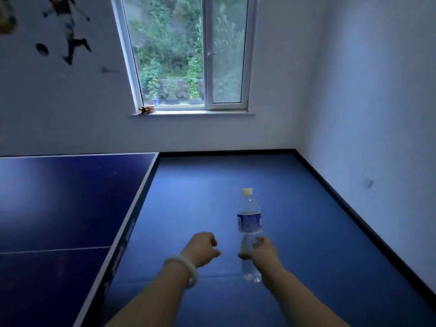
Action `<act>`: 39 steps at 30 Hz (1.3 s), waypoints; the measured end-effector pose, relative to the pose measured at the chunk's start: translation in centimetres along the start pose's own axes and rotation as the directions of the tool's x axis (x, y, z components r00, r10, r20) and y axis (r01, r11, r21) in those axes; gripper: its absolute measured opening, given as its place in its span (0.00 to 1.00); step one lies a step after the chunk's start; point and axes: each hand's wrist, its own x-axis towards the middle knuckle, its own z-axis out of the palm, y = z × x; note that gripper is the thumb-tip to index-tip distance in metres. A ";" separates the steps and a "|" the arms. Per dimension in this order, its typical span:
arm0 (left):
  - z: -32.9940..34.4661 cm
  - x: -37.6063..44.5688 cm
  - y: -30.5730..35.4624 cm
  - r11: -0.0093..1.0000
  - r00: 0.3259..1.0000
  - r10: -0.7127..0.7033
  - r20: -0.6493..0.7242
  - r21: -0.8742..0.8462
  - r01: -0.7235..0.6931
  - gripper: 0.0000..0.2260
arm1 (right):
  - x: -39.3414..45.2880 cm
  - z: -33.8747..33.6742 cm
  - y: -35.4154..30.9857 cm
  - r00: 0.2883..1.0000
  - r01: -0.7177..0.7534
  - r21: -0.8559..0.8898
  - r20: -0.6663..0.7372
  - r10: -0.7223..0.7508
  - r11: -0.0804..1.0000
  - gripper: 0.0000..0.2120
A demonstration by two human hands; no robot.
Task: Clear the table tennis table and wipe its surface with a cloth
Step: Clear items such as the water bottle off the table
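**Bottle held upright beside the table**

White walls close in a small room with a blue floor (271, 185), and a window (186, 53) looking onto greenery sits in the far wall. The table tennis table (59, 208) fills the near left, its dark blue top edged in white, a white centre line crossing it.

Just off the table's right edge, over the floor, the right hand (262, 252) grips a clear water bottle (249, 232) around its lower half, fingers curled round the body. The bottle stands close to vertical, long axis running up and down, its pale cap (246, 191) pointing up towards the window and its base down by the wrist. A blue label wraps its middle.

Between the bottle and the table's edge, the left hand (204, 247) hangs in the air with fingers loosely curled, holding nothing; a pale bangle (186, 267) circles that wrist.

Far beyond the table, on the window sill (188, 113), lie some reddish paddles (146, 110) and another small bottle (154, 100).
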 end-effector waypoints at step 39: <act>-45.2 89.8 -19.3 0.931 0.896 -0.343 -0.283 -0.227 0.285 0.13 | 94.5 37.5 -43.6 0.915 0.201 -0.130 0.378 -0.139 0.971 0.24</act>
